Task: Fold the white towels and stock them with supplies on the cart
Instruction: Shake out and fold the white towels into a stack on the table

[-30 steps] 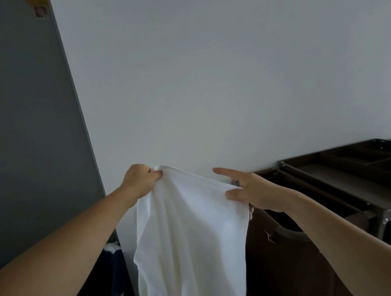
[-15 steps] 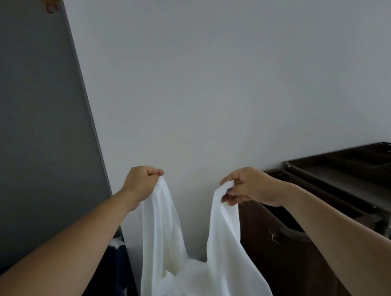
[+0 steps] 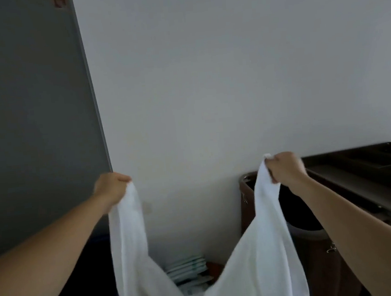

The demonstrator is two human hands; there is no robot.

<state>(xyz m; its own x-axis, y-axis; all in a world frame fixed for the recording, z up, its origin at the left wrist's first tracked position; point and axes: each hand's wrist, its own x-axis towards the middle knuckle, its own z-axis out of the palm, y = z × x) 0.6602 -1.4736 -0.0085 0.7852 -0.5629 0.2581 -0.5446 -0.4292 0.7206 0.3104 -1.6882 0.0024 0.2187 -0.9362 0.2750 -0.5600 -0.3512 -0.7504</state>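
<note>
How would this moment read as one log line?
left hand: grips one end; right hand: grips other end; white cloth towel: hangs slack between them

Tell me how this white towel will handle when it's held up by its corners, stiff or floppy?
Probably very floppy: the white towel sags in a deep dip between the left hand and right hand, holding no shape. Likely light, since the hands lift it by gripped corners. Slipping seems unlikely, as cloth bunches inside both fists.
</note>
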